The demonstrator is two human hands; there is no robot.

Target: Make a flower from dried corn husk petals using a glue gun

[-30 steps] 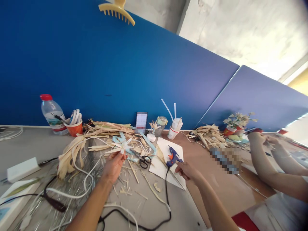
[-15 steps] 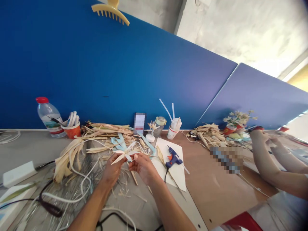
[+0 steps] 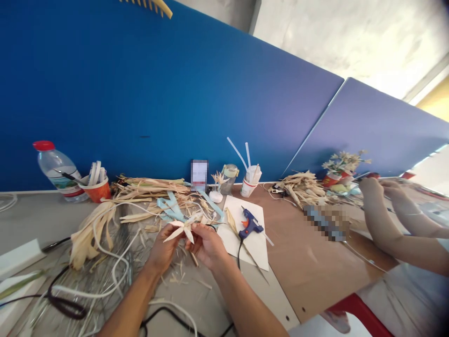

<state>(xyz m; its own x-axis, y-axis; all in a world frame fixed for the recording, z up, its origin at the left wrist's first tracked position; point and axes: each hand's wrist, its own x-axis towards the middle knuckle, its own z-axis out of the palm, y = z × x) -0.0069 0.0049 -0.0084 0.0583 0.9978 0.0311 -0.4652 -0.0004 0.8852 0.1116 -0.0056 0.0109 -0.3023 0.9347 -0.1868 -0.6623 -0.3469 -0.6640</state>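
Above the littered table, a pale flower with pointed husk petals (image 3: 184, 228) is held between my two hands. My left hand (image 3: 164, 248) is closed on the flower's left side. From the right, my right hand (image 3: 207, 244) pinches it, thumb on top near the petals. The fingertips beneath the flower are partly hidden. A blue glue gun (image 3: 250, 223) lies on a white sheet (image 3: 256, 252) to the right of my hands. Light blue ribbon (image 3: 171, 207) and dry husk strips (image 3: 154, 186) lie just beyond them.
An orange cup of tools (image 3: 98, 189) and a water bottle (image 3: 59, 173) stand at back left. A paper cup with sticks (image 3: 249, 187) stands against the blue partition. White cable (image 3: 105, 292) loops at left. A co-worker's arms (image 3: 389, 224) reach in from the right.
The flower has tilted, so its petals now point more downward and toward me. Both hands keep hold of it. The whole view has shifted slightly.
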